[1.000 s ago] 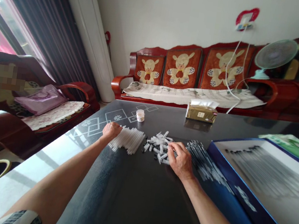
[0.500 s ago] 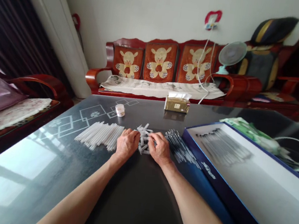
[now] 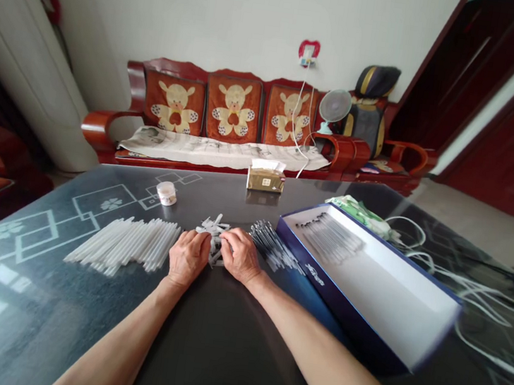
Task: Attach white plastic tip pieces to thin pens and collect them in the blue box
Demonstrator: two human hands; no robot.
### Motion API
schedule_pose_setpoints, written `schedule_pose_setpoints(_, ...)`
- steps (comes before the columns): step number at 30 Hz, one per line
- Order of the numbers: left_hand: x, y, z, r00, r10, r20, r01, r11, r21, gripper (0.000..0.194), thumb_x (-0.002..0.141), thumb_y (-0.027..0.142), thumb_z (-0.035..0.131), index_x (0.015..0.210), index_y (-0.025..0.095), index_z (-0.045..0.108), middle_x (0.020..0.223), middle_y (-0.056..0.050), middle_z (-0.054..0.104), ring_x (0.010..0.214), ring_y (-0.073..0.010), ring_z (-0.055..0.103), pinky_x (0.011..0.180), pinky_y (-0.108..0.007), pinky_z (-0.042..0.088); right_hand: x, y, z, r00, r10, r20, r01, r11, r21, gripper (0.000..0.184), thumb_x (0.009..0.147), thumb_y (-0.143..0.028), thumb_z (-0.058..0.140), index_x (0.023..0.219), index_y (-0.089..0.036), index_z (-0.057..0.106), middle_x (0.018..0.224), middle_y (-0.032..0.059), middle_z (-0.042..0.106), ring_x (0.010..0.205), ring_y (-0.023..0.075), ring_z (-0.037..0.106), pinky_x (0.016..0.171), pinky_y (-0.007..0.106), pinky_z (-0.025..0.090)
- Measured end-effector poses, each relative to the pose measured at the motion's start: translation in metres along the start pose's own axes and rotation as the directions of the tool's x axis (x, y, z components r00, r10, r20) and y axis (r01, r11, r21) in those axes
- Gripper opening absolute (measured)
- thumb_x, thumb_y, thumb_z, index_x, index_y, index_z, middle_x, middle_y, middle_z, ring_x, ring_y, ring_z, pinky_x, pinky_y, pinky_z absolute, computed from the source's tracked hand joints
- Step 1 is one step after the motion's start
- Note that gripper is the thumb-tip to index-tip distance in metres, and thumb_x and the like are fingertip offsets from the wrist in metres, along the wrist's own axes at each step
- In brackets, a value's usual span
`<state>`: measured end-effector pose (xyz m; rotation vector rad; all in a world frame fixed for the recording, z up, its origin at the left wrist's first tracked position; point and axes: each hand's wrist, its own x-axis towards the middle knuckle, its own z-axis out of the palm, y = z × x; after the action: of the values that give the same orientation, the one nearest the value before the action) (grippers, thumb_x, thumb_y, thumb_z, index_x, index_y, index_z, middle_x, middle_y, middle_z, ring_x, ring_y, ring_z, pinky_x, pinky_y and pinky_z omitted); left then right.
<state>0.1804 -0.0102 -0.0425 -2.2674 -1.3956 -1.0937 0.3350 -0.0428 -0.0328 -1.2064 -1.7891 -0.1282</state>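
Note:
My left hand (image 3: pixel 188 258) is closed, thumb against fingers, at the near side of a small heap of short whitish pieces (image 3: pixel 213 223) that look like pen caps. Opposite it, my right hand (image 3: pixel 239 255) is pinched at the heap's right side. Whatever sits between the fingertips is too small and covered to make out. Left of my left hand lies a row of white plastic tubes (image 3: pixel 128 244), like pen barrels. Beyond my right hand is a bundle of thin, dark-tipped sticks (image 3: pixel 275 246), like pen refills.
A blue box with a white inside (image 3: pixel 395 301) stands at the right, holding a row of slim pens (image 3: pixel 331 236). A small round tub (image 3: pixel 166 193) and a tissue box (image 3: pixel 265 179) are farther back. White cables (image 3: pixel 468 289) and a green-white packet (image 3: pixel 361 215) lie beyond the box.
The view has turned to the right, so everything appears farther left. Both hands stay pinched at the heap, still close together.

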Motion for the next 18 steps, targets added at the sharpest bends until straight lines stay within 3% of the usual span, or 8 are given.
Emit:
schedule_pose_setpoints(3,0.000,-0.001,0.002,1.000,0.020,-0.024,-0.021,1.000,-0.012,0.029,0.095,0.032,0.044,0.086,0.021,0.070,0.073,-0.004,0.063,0.075,-0.0181,0.056,0.069,-0.026,0.039,0.021,-0.013,-0.024,0.998,0.008,-0.055,-0.010,0.999,-0.034,0.021,0.092,-0.020,0.045,0.094,-0.022,0.066,0.090,0.0036,0.066,0.088,0.0154,0.062,0.084,0.028,0.050)
schedule_pose_setpoints(6,0.000,-0.002,0.004,0.999,0.022,-0.038,-0.023,0.999,-0.026,0.027,0.094,0.032,0.046,0.087,0.020,0.069,0.073,-0.004,0.063,0.075,-0.0180,0.056,0.069,-0.026,0.039,0.053,-0.006,-0.068,0.993,0.031,-0.113,-0.041,0.995,-0.086,0.023,0.094,-0.023,0.044,0.099,-0.020,0.066,0.097,0.0041,0.066,0.091,0.0123,0.061,0.086,0.024,0.048)
schedule_pose_setpoints(8,0.000,-0.002,0.005,0.999,0.018,-0.042,-0.019,0.999,-0.033,0.027,0.094,0.032,0.046,0.086,0.020,0.069,0.073,-0.004,0.063,0.075,-0.0179,0.056,0.068,-0.025,0.039,0.071,0.018,-0.100,0.988,0.060,-0.141,-0.079,0.987,-0.136,0.024,0.092,-0.024,0.045,0.097,-0.018,0.068,0.095,0.0057,0.066,0.090,0.0141,0.061,0.087,0.027,0.047)
schedule_pose_setpoints(10,0.000,-0.001,0.006,0.999,0.015,-0.045,-0.016,0.999,-0.035,0.027,0.094,0.032,0.046,0.085,0.020,0.069,0.072,-0.004,0.063,0.075,-0.0178,0.057,0.068,-0.025,0.039,0.078,0.055,-0.128,0.968,0.171,-0.186,-0.219,0.933,-0.284,0.021,0.087,-0.023,0.050,0.088,-0.018,0.070,0.089,0.0062,0.068,0.085,0.0162,0.062,0.084,0.029,0.047)
schedule_pose_setpoints(12,0.000,-0.001,0.006,0.999,0.011,-0.047,-0.013,0.999,-0.035,0.027,0.094,0.032,0.046,0.085,0.021,0.069,0.071,-0.003,0.062,0.075,-0.0177,0.057,0.068,-0.025,0.039,0.071,0.096,-0.148,0.944,0.257,-0.206,-0.316,0.885,-0.341,0.018,0.080,-0.019,0.055,0.068,-0.018,0.069,0.068,0.0058,0.065,0.072,0.0185,0.061,0.074,0.032,0.046)
schedule_pose_setpoints(15,0.000,-0.001,0.007,0.999,0.009,-0.040,-0.011,0.999,-0.043,0.028,0.095,0.031,0.045,0.085,0.021,0.068,0.071,-0.003,0.062,0.075,-0.0176,0.057,0.069,-0.026,0.040,0.045,0.141,-0.156,0.934,0.297,-0.199,-0.351,0.867,-0.352,0.033,0.073,-0.022,0.063,0.041,-0.021,0.054,0.042,0.0011,0.050,0.050,0.0151,0.053,0.059,0.029,0.041)
schedule_pose_setpoints(18,0.001,-0.002,0.007,1.000,0.001,-0.013,-0.001,0.998,-0.061,0.029,0.095,0.032,0.044,0.085,0.020,0.069,0.072,-0.004,0.063,0.076,-0.0175,0.057,0.071,-0.026,0.040,0.021,0.163,-0.146,0.927,0.257,-0.275,-0.340,0.884,-0.320,0.045,0.073,-0.030,0.066,0.034,-0.021,0.046,0.034,-0.0021,0.041,0.040,0.0103,0.044,0.053,0.028,0.037)
